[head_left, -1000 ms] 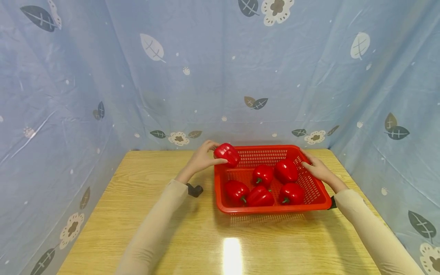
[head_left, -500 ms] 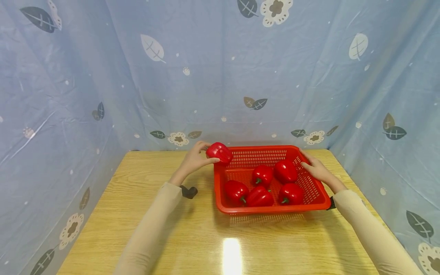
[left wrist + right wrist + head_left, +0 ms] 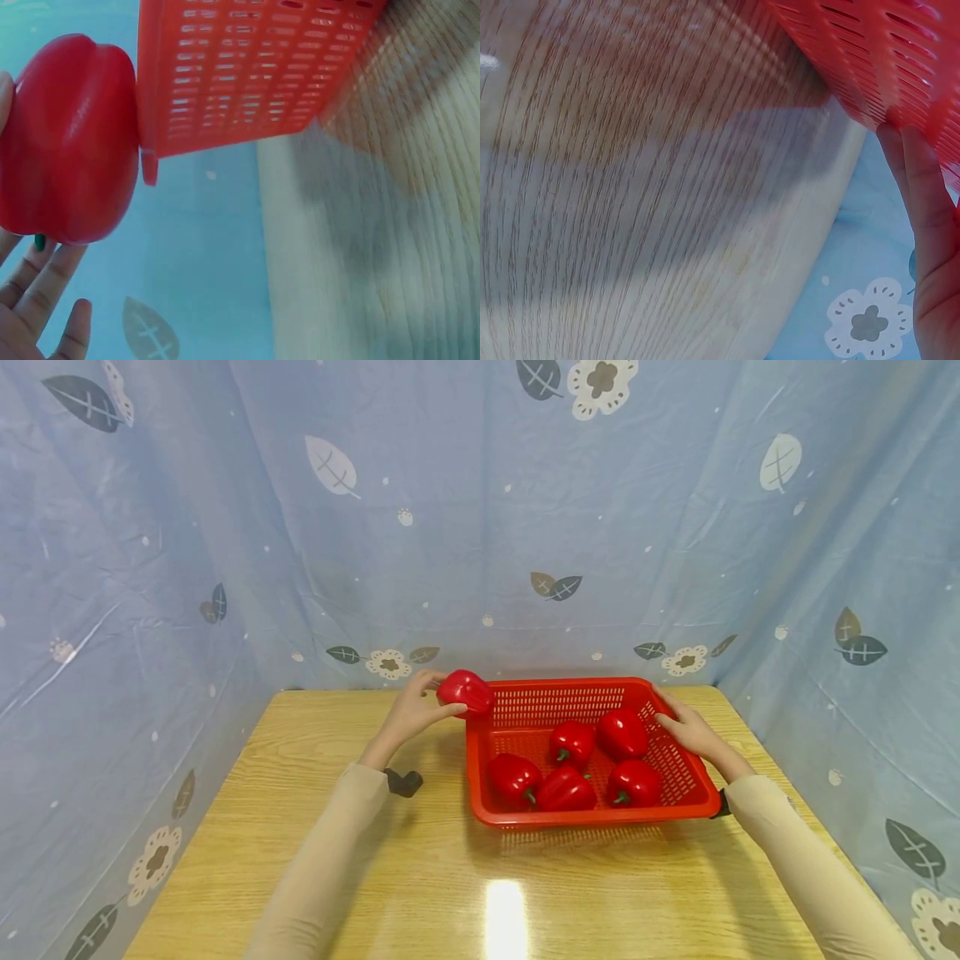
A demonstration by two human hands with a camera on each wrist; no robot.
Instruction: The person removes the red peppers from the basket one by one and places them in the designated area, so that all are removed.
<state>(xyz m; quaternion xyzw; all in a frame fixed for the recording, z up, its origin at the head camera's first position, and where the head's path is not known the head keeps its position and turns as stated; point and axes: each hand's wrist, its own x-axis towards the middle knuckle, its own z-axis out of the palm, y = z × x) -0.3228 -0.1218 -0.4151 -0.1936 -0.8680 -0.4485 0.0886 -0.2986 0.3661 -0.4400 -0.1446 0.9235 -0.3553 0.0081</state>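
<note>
Red pepper (image 3: 465,692), pinched in your left hand (image 3: 408,710), has shifted left across the basket's upper-left corner, so 5 peppers (image 3: 567,790) remain in the basket (image 3: 592,816) your right hand (image 3: 695,733) grips.

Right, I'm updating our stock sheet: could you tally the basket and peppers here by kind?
Red basket: 1
Red peppers: 6 (5 in the basket, 1 in the left hand)
Total: 7

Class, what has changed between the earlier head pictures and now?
The left hand has carried its red bell pepper leftward at the far left corner of the red basket; nothing was grasped or released. The right hand stays on the basket's right rim; the five bell peppers inside lie unmoved.
</note>
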